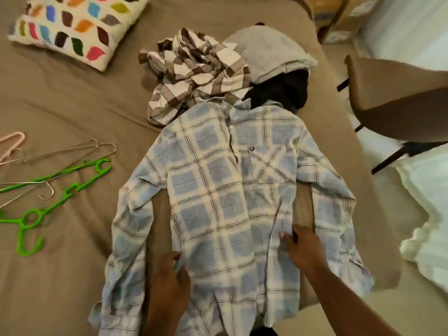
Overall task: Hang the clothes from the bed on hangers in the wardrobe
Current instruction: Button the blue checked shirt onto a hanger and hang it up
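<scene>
Left hand, lower centre: fingers curled into the edge of the blue plaid shirt, bunching the cloth at the shirt's lower side. Right hand: thumb on top of the cloth at the opposite side edge, the other fingers apparently tucked under that edge, so that it holds the fabric there. Both forearms enter from the bottom of the view.

The blue plaid shirt lies front-up and flat on the bed, collar away from the person, sleeves spread out and down on either side, the hem nearest the camera. Its collar touches a heap of other clothes further up the bed: a crumpled brown-and-white checked garment, a grey garment beside it, and a black garment partly under the grey one.

To the left of the shirt, well apart from it, several hangers lie loose on the bed: green plastic hangers, thin wire hangers crossing them, and a pink hanger cut off by the frame edge. A white pillow with coloured leaf shapes lies at the upper left. A brown chair stands just beside the bed's right side.
</scene>
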